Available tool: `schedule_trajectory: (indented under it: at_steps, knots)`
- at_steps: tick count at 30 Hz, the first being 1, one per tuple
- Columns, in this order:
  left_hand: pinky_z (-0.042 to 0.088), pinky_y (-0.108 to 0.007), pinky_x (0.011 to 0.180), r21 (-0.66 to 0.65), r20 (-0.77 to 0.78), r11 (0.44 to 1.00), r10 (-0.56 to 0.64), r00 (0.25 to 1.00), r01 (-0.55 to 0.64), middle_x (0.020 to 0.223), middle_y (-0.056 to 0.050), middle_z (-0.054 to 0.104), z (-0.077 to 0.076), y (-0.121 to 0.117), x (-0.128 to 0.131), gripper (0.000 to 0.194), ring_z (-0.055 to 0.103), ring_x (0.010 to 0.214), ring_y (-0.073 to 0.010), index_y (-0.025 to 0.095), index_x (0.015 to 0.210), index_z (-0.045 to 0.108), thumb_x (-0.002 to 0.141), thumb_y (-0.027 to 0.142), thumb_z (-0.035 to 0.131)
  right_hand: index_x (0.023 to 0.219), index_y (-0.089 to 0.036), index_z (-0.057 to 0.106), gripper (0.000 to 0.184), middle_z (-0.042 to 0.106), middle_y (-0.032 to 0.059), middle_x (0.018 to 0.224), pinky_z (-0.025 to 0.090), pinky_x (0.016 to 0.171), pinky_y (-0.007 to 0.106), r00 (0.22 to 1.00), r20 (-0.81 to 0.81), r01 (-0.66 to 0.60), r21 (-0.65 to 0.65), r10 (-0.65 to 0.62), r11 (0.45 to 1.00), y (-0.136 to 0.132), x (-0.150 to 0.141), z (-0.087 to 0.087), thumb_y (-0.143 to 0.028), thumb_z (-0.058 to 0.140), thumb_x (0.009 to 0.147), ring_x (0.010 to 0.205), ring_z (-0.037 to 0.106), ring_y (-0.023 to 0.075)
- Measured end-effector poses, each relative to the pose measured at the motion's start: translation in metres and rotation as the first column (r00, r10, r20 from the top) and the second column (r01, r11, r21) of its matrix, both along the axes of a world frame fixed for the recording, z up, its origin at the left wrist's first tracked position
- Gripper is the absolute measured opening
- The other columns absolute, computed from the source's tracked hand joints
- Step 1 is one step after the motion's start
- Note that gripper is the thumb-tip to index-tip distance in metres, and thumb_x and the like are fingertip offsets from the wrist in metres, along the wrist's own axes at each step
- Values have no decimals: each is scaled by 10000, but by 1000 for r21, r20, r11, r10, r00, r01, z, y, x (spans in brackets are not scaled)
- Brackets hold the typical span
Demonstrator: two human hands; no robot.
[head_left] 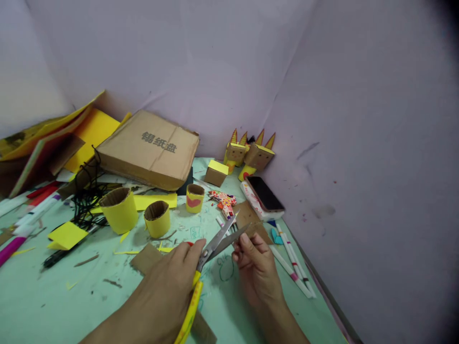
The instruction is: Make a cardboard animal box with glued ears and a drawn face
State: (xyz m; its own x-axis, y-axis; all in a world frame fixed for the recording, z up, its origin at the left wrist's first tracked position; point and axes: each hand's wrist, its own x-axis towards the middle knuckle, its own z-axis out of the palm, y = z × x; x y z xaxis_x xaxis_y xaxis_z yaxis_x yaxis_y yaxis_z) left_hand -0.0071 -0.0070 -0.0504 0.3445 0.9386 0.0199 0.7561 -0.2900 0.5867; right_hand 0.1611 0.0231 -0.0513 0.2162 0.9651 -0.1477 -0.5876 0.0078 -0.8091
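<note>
My left hand (167, 286) is closed around the yellow handles of a pair of scissors (205, 255). The blades are spread apart and point away to the right. At the lower blade's tip, my right hand (258, 267) has its thumb and fingers pinched together. Whatever lies between them is too small to make out. Behind the hands stand a small yellow cardboard ring with a red heart (194, 198), a wider yellow ring (157, 220) and a taller yellow tube (119, 210). A brown cardboard strip (146, 258) lies partly under my left hand.
A flat brown cardboard box (150, 148) leans at the back. Two cardboard figures with pointed ears (256, 157) stand by the wall, near a small box (216, 173). A phone (264, 192) rests on a white packet. Several markers (294, 260) lie right; black cord (88, 196) is tangled left.
</note>
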Motion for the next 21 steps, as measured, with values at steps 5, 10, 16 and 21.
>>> schedule_trajectory:
  at_steps: [5,10,16,21]
  knots:
    - [427,-481,892,-39,-229,999,-39,973,31,1231,-169,581,7,1,7,631,548,1076,-337,195,1391,355,762,207,403,595,-179,695,299,585,-36,513,404,420,150,1000,18,-18,21,18,1000,-1,1,-4,-347,884,436,448,472,66]
    - [442,-526,859,-41,-255,997,-75,964,66,1197,-187,602,12,0,10,602,565,1027,-351,171,1387,364,787,214,385,614,-175,719,265,596,-12,516,401,431,170,993,84,-90,74,84,993,-4,2,-8,-358,865,490,462,473,82]
    - [441,-521,879,-61,-280,995,-88,956,73,1225,-179,589,16,3,12,600,556,1054,-343,159,1394,353,798,223,359,612,-178,723,275,609,-7,523,413,432,174,990,101,-107,84,98,991,-5,0,-9,-379,867,491,458,479,83]
    - [447,-529,869,-81,-303,993,-107,947,86,1219,-192,587,20,4,12,606,558,1055,-352,132,1390,355,788,201,359,666,-198,733,258,617,-17,561,418,442,166,996,59,-68,93,62,993,-6,-1,-7,-358,864,511,474,484,78]
